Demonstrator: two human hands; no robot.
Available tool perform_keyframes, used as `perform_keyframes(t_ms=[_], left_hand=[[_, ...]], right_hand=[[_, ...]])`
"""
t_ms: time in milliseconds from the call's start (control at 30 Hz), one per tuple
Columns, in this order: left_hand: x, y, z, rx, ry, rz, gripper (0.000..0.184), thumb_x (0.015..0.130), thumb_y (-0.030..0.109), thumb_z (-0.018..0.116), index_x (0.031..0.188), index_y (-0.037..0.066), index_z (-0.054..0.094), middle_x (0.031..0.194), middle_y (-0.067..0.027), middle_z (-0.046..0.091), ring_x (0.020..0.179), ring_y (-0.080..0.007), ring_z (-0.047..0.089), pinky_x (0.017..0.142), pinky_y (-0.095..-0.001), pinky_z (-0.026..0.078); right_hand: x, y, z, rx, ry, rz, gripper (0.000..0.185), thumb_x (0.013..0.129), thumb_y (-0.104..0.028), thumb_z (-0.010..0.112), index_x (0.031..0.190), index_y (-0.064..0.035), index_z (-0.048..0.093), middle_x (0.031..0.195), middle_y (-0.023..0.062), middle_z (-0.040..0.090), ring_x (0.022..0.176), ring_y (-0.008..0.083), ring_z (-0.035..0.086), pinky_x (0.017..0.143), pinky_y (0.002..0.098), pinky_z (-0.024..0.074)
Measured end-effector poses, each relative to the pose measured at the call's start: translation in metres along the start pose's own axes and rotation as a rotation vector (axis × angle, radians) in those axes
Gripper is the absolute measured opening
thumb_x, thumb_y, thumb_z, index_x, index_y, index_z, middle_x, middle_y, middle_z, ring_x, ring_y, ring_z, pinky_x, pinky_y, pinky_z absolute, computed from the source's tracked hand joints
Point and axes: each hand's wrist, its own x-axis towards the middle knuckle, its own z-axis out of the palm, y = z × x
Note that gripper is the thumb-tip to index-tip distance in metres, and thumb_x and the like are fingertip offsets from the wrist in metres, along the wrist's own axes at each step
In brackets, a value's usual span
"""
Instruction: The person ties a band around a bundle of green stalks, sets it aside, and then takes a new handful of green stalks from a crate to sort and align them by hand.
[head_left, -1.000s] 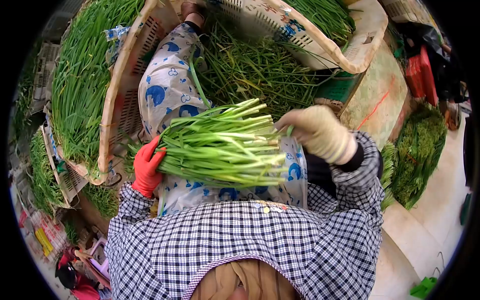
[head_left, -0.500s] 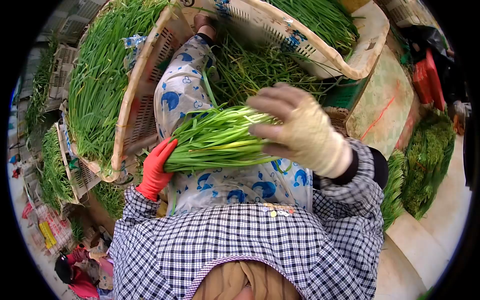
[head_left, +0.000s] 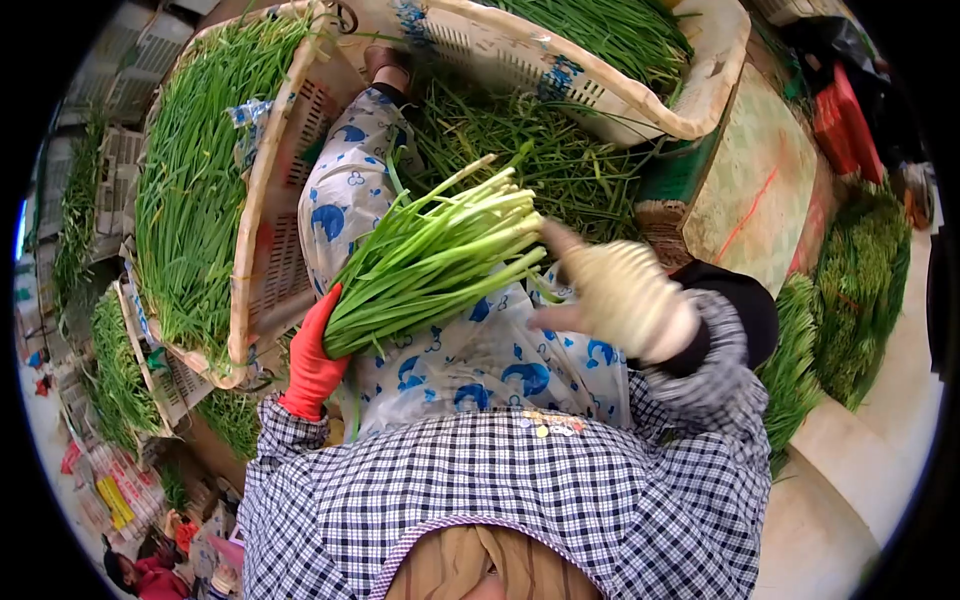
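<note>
Head camera gives me two big perforated crates packed with long greens: the left crate (head_left: 283, 215), its rim running beside the wearer's leg, and the far crate (head_left: 490, 40) ahead. Next in size comes one blue-printed plastic cover (head_left: 490, 350) over the lap and leg, then one loose heap of greens (head_left: 530, 140) between the crates.

Over the cover's left side, towards its far edge, I have one bundle of stalks (head_left: 440, 260). Its long axis slants, leafy end at lower left, cut ends pointing up and right, away from the wearer. The leaves look bright, glossy green, paling to near-white at the cut ends, which fan unevenly; I can't count the stalks.

Two gloved hands are on my feed. The left hand (head_left: 318, 355), in red, is clasped round the leafy end. The right hand (head_left: 630, 300), in a cream glove, is blurred beside the cut ends, thumb and forefinger apart; I can't tell whether it grips any stalk.
</note>
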Motion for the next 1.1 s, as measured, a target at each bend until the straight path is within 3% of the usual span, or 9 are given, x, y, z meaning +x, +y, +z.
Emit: perform_keyframes(t_ms=[167, 367, 567, 667, 733, 900, 933, 1000, 1100], left_hand=[[0.002, 0.008, -0.004, -0.235, -0.073, -0.082, 0.083, 0.068, -0.015, 0.062, 0.145, 0.007, 0.039, 0.139, -0.0132, 0.051, 0.128, -0.0232, 0.049, 0.106, -0.0318, 0.038], [0.005, -0.003, -0.005, -0.254, -0.099, -0.055, 0.082, 0.069, -0.014, 0.062, 0.145, 0.006, 0.038, 0.139, -0.0131, 0.051, 0.128, -0.0229, 0.049, 0.106, -0.0324, 0.039], [0.002, -0.007, -0.006, -0.205, -0.093, -0.055, 0.081, 0.068, -0.014, 0.062, 0.143, 0.007, 0.042, 0.136, -0.0135, 0.053, 0.126, -0.022, 0.051, 0.104, -0.0311, 0.04], [0.0, -0.006, -0.002, -0.159, -0.065, -0.036, 0.08, 0.067, -0.012, 0.063, 0.142, 0.008, 0.045, 0.132, -0.0143, 0.056, 0.123, -0.0235, 0.053, 0.102, -0.0314, 0.041], [0.003, -0.005, -0.002, -0.046, -0.048, 0.044, 0.079, 0.067, -0.009, 0.065, 0.141, 0.008, 0.046, 0.13, -0.0143, 0.057, 0.122, -0.0259, 0.054, 0.101, -0.032, 0.042], [0.001, -0.011, -0.002, -0.067, -0.041, 0.022, 0.077, 0.067, -0.007, 0.068, 0.139, 0.008, 0.047, 0.131, -0.0139, 0.056, 0.122, -0.027, 0.055, 0.101, -0.0326, 0.042], [0.001, -0.009, -0.003, -0.051, -0.045, 0.042, 0.076, 0.067, -0.007, 0.068, 0.139, 0.008, 0.047, 0.131, -0.014, 0.056, 0.121, -0.0271, 0.055, 0.1, -0.0328, 0.043], [0.001, -0.005, -0.004, -0.038, -0.037, 0.054, 0.076, 0.067, -0.007, 0.068, 0.139, 0.008, 0.047, 0.132, -0.0142, 0.056, 0.121, -0.0272, 0.056, 0.1, -0.033, 0.043], [0.0, -0.003, -0.003, -0.016, -0.028, 0.056, 0.076, 0.067, -0.007, 0.069, 0.139, 0.007, 0.047, 0.132, -0.0144, 0.056, 0.12, -0.0277, 0.056, 0.099, -0.033, 0.044]], right_hand=[[0.038, 0.077, 0.026, 0.191, 0.632, -0.179, 0.013, 0.085, -0.012, 0.06, 0.097, -0.0092, 0.064, 0.076, 0.0197, 0.066, 0.072, 0.0347, 0.067, 0.064, 0.0417, 0.054], [0.042, 0.062, -0.015, -0.108, 0.487, -0.145, 0.064, 0.076, -0.03, 0.075, 0.128, -0.0015, 0.051, 0.128, 0.021, 0.055, 0.119, 0.0377, 0.051, 0.101, 0.0427, 0.0422], [0.098, 0.065, 0.017, 0.715, 0.48, -0.281, 0.02, 0.088, -0.022, 0.063, 0.093, -0.0042, 0.07, 0.091, 0.0157, 0.068, 0.083, 0.0357, 0.064, 0.076, 0.0406, 0.0524], [0.108, 0.114, -0.002, -0.181, 0.406, -0.021, 0.026, 0.087, -0.021, 0.063, 0.108, -0.0054, 0.066, 0.111, 0.0155, 0.064, 0.098, 0.0332, 0.063, 0.088, 0.0417, 0.0505], [0.1, 0.109, 0.005, 0.231, 0.483, -0.153, 0.05, 0.087, -0.03, 0.067, 0.13, -0.0069, 0.054, 0.133, 0.0189, 0.052, 0.113, 0.0307, 0.058, 0.096, 0.0388, 0.0475], [0.114, 0.039, 0.028, 1.207, 0.019, -0.282, 0.027, 0.096, -0.021, 0.06, 0.112, -0.0013, 0.066, 0.094, 0.0076, 0.07, 0.086, 0.0156, 0.062, 0.083, 0.0314, 0.0513], [0.115, 0.03, 0.031, 1.254, 0.158, -0.209, 0.02, 0.095, -0.018, 0.06, 0.099, -0.0014, 0.069, 0.09, 0.0088, 0.07, 0.083, 0.0174, 0.063, 0.079, 0.0326, 0.0519], [0.133, 0.044, 0.034, 1.522, 0.425, -0.815, 0.02, 0.095, -0.016, 0.057, 0.087, -0.0018, 0.069, 0.091, 0.0096, 0.07, 0.084, 0.0189, 0.064, 0.078, 0.0316, 0.0515], [0.109, 0.076, -0.013, 1.309, 0.83, -0.499, 0.016, 0.093, -0.009, 0.053, 0.099, -0.0022, 0.066, 0.088, 0.0079, 0.069, 0.087, 0.0198, 0.064, 0.082, 0.0311, 0.0499]])
